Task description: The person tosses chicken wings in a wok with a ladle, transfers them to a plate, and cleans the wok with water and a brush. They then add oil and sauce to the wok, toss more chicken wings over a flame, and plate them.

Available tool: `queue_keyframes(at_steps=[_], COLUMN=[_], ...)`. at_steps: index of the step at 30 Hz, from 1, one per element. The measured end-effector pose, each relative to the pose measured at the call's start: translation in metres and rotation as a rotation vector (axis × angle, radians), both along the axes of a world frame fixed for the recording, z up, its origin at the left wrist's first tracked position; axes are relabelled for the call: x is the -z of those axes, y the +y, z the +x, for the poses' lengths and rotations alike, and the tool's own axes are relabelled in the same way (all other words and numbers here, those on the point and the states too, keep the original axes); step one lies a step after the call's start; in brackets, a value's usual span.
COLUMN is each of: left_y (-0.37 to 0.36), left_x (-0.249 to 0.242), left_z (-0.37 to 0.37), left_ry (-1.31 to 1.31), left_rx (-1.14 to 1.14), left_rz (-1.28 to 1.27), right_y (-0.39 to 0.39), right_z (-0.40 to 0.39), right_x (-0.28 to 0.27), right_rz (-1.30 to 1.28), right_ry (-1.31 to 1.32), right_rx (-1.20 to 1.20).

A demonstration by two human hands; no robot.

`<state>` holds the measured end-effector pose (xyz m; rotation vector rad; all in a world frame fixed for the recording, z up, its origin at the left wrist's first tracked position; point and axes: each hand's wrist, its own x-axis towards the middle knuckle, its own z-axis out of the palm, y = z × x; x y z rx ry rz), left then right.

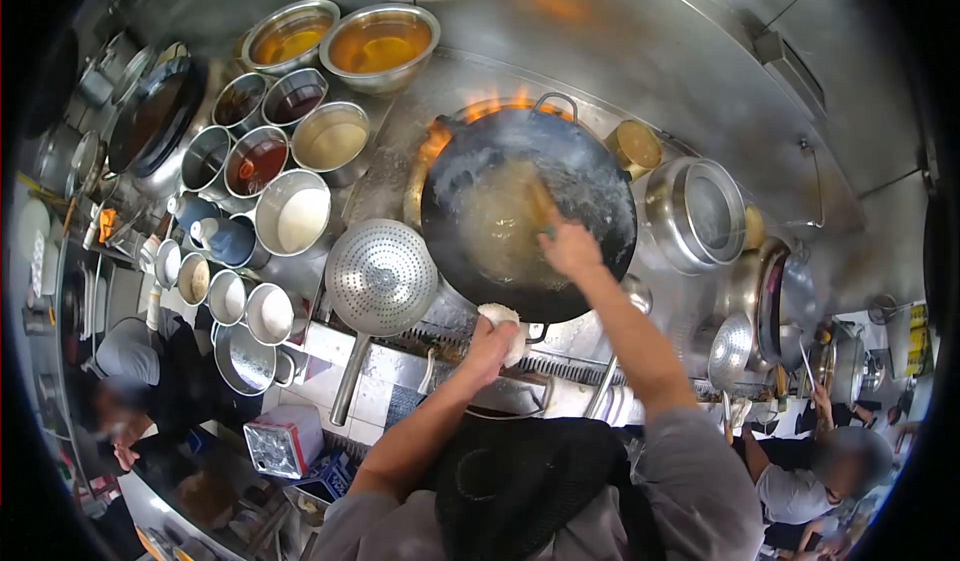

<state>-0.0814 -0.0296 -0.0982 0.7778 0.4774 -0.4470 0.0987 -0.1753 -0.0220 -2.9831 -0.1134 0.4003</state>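
Observation:
A large black wok (590, 286) sits on a lit burner, with cloudy liquid (500, 226) swirling in it. My right hand (572, 251) reaches over the wok, closed around a tan wok brush (541, 204) that is blurred by motion and dips into the liquid. At the near rim, my left hand (488, 349) is closed on a folded white cloth (500, 314), beside the wok's near loop handle (538, 335). Left of the wok lies a perforated strainer (382, 276) with its long handle pointing toward me.
Flames (495, 103) rise behind the wok. Metal pots of sauces and seasonings, such as a red sauce pot (258, 166), crowd the left, below two bowls of amber liquid (380, 46). Steel basins (690, 211) stand on the right. Other people (800, 486) are at both sides.

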Motion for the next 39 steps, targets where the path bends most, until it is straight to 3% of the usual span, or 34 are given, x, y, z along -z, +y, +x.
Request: queue_keyframes(at_steps=[2, 5, 7, 9, 11, 13, 15, 16, 19, 22, 23, 26, 27, 28, 29, 31, 33, 35, 39], left_y=[-0.001, -0.006, -0.006, -0.006, -0.002, 0.003, 0.004, 0.005, 0.008, 0.007, 0.005, 0.001, 0.001, 0.001, 0.001, 0.005, 0.007, 0.009, 0.014], left_x=[0.001, 0.001, 0.005, 0.007, 0.008, 0.006, 0.014, 0.016, 0.010, -0.006, -0.006, 0.007, 0.004, 0.000, -0.003, -0.010, -0.012, -0.011, -0.009], left_z=[-0.001, -0.006, -0.008, -0.009, -0.007, -0.004, -0.005, -0.005, -0.002, 0.000, -0.002, -0.006, -0.006, -0.005, -0.006, -0.006, -0.006, -0.005, -0.004], left_ry=[-0.015, -0.072, -0.101, -0.074, -0.037, -0.040, -0.046, -0.046, -0.062, -0.060, -0.083, -0.136, -0.119, -0.103, -0.112, -0.099, -0.087, -0.059, -0.088], left_rx=[-0.005, -0.072, -0.101, -0.093, -0.067, -0.049, -0.014, -0.020, -0.003, -0.007, -0.036, -0.020, -0.040, -0.062, -0.078, -0.058, -0.047, -0.042, -0.025], left_rz=[0.011, 0.054, 0.125, 0.085, 0.004, -0.025, -0.065, -0.058, -0.031, 0.051, 0.038, 0.051, 0.069, 0.087, 0.070, 0.080, 0.096, 0.081, 0.039], right_y=[0.031, 0.025, -0.007, -0.058, -0.100, -0.085, -0.048, -0.031, 0.050, 0.066, 0.057, 0.018, -0.014, -0.036, -0.051, -0.072, -0.111, -0.099, 0.020], right_z=[-0.029, -0.078, -0.103, -0.100, -0.068, -0.016, 0.030, 0.045, 0.020, -0.023, -0.037, -0.075, -0.084, -0.098, -0.105, -0.094, -0.062, -0.008, 0.042], right_x=[0.022, 0.008, -0.030, -0.032, -0.017, -0.033, -0.016, 0.012, 0.005, 0.000, -0.001, -0.035, -0.013, -0.032, -0.060, -0.097, -0.069, -0.045, 0.025], right_rz=[0.089, 0.082, -0.046, -0.277, -0.394, -0.231, 0.026, 0.298, 0.971, 1.088, 1.088, 0.860, 0.697, 0.479, 0.166, -0.217, -0.370, -0.362, 0.040], right_ry=[-0.060, 0.050, 0.146, 0.246, 0.068, -0.030, -0.051, -0.024, 0.258, 0.410, 0.402, 0.620, 0.386, 0.311, 0.358, 0.451, 0.135, -0.007, -0.108], right_rx=[-0.007, -0.112, -0.183, -0.180, -0.122, -0.070, -0.029, 0.052, 0.386, 0.326, 0.339, 0.038, -0.260, -0.319, -0.298, -0.093, 0.029, 0.027, 0.166])
